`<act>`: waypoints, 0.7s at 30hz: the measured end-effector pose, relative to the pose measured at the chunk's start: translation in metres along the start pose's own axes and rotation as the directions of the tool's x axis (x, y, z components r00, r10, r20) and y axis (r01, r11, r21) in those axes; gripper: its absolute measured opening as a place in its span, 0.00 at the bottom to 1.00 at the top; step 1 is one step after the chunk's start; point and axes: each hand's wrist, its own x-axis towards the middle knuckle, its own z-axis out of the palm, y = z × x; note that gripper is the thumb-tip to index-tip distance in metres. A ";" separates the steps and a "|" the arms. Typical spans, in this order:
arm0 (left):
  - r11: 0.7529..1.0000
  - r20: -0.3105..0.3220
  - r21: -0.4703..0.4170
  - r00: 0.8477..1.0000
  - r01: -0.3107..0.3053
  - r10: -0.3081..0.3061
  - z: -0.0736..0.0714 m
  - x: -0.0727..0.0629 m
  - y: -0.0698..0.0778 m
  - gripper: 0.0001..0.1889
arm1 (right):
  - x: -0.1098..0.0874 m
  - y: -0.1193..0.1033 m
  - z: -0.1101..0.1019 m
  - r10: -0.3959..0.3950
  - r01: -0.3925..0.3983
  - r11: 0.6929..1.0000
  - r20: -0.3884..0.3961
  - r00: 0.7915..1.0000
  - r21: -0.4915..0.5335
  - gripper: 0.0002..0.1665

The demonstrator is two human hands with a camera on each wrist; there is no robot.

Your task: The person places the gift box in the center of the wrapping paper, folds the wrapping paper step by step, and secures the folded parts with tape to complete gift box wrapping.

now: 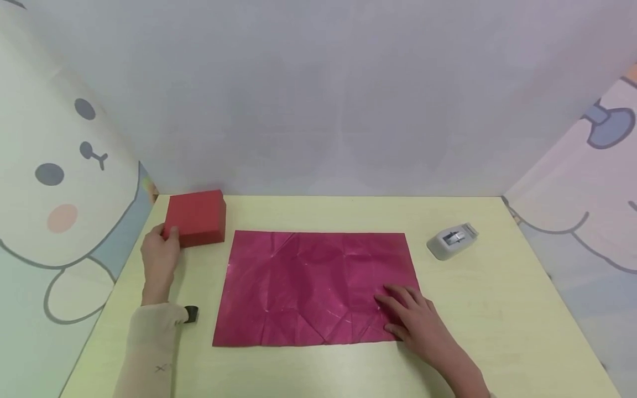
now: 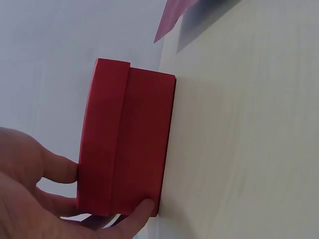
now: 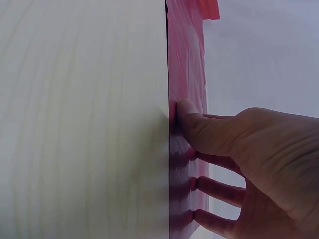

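Note:
A red lidded box sits at the back left of the table. My left hand grips it at the near left corner, and in the left wrist view fingers curl round the end of the box. A creased magenta sheet of wrapping paper lies spread flat in the middle. On its right part rests my right hand, fingers spread and tips touching the paper. In the right wrist view the thumb and fingertips of that hand press lightly on the sheet.
A grey tape dispenser lies right of the paper. The pale wooden table meets a plain grey wall behind and cartoon-printed panels at both sides. A small black object is by the left sleeve.

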 end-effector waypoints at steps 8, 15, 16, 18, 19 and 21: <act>1.000 0.008 0.006 1.000 -0.005 0.005 -0.003 -0.001 -0.002 0.31 | 0.000 0.002 0.000 -0.006 0.006 1.000 -0.005 1.000 -0.002 0.40; 0.991 0.016 0.080 0.994 -0.110 0.109 0.010 -0.013 0.006 0.37 | -0.002 0.002 0.000 -0.012 0.012 1.000 -0.014 1.000 0.006 0.40; 0.988 0.023 0.093 0.993 -0.120 0.118 0.013 -0.015 0.007 0.38 | -0.002 0.002 0.000 -0.013 0.013 1.000 -0.015 1.000 0.007 0.40; 0.983 0.047 0.123 0.990 -0.135 0.131 0.017 -0.020 0.008 0.41 | -0.001 0.002 0.000 -0.014 0.014 1.000 -0.017 1.000 0.007 0.40; 0.979 0.056 0.141 0.989 -0.144 0.138 0.019 -0.022 0.007 0.42 | -0.001 0.002 0.000 -0.014 0.014 1.000 -0.018 1.000 0.008 0.40; 0.972 0.064 0.169 0.986 -0.163 0.154 0.021 -0.025 0.007 0.46 | 0.000 0.002 0.000 -0.013 0.013 1.000 -0.016 1.000 0.009 0.40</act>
